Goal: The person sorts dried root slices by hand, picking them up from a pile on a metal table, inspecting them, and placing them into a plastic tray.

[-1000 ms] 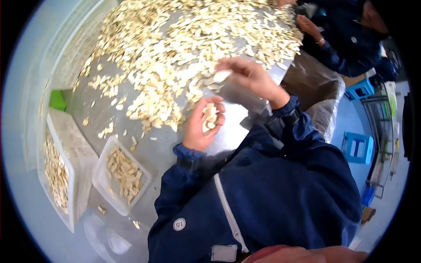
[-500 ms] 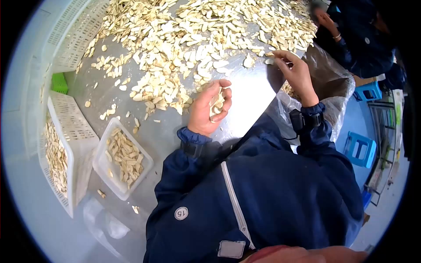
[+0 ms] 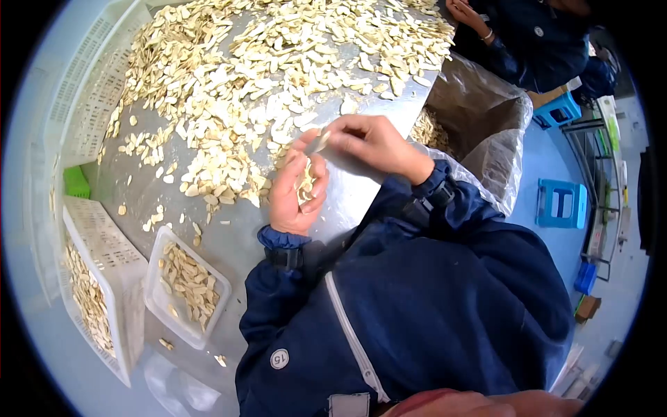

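1. Left hand: palm up, fingers curled round a small bunch of slices.
2. Right hand: thumb and fingers narrowed on one pale slice, brought up to the left fingertips. Slice blurred; cannot tell whether both hands grip it.
3. Position: both hands above the near edge of the metal table, just in front of a broad, loose heap of slices covering its far part.
4. Writing: the navy jacket bears a round white badge reading "15", upside down from the wearer's side. Pale patch near the zip: no legible text.
5. Left of the hands: a shallow white tub with slices inside; beyond it a tilted white basket, also holding slices. Green block near the basket's far end.
6. Right of the table: a large clear plastic bag, open at the top, small pieces inside. Blue stool on the floor further right.
7. Across the corner: a co-worker's hand near the heap; cannot tell what it holds. That person's round badge is too small to read.
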Tool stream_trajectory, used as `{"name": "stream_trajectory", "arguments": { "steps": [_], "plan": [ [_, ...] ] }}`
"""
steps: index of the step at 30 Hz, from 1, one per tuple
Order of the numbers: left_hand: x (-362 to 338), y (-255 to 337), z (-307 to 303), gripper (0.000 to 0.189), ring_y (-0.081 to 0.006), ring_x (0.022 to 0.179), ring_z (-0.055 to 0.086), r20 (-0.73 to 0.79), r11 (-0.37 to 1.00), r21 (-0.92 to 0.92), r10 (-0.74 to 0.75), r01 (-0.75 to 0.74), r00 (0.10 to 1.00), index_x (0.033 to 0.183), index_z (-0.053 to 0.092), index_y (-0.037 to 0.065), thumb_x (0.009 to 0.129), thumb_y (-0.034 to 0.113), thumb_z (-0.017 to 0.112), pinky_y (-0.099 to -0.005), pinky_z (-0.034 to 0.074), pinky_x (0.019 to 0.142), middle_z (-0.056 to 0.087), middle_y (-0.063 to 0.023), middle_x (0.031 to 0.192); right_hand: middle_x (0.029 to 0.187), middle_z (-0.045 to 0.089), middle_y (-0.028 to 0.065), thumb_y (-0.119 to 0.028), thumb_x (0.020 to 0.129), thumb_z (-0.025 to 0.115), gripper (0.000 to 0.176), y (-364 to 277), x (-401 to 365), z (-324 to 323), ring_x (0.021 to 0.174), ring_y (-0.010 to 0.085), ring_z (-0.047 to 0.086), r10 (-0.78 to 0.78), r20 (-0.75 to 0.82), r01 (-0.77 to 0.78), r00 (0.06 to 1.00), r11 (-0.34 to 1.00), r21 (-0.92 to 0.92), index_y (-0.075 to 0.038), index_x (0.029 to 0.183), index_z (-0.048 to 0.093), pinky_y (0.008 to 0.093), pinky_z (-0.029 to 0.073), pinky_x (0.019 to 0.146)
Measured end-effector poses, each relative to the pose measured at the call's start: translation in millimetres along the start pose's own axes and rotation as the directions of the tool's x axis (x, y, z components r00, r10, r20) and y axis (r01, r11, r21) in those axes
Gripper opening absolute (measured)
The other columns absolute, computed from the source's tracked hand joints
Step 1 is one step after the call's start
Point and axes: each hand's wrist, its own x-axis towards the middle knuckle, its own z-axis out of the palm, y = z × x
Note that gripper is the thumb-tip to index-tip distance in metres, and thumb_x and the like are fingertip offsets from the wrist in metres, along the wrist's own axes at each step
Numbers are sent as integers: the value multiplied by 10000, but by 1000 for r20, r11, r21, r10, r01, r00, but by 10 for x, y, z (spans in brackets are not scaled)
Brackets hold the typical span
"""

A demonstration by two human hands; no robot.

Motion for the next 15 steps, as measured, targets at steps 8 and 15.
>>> {"name": "stream_trajectory", "arguments": {
  "steps": [8,15],
  "plan": [
    [19,-18,-109,354,-103,622,539,-17,998,-31,-57,56,998,1390,481,17,1093,208,486,-190,343,378,628,-79,913,1059,721,140,-287,977,689,270,608,-42,-1376,931,307,699,-254,-513,-308,820,560,-769,-79,1142,737,409,551,829],
    [24,-35,-149,304,-102,659,520,-2,997,20,-68,68,998,1328,510,6,1105,209,473,-180,356,365,584,-78,932,969,731,148,-304,957,723,277,544,-21,-1329,901,328,713,-55,-533,-319,845,747,-583,-61,1089,723,410,552,773]
  ]
}}
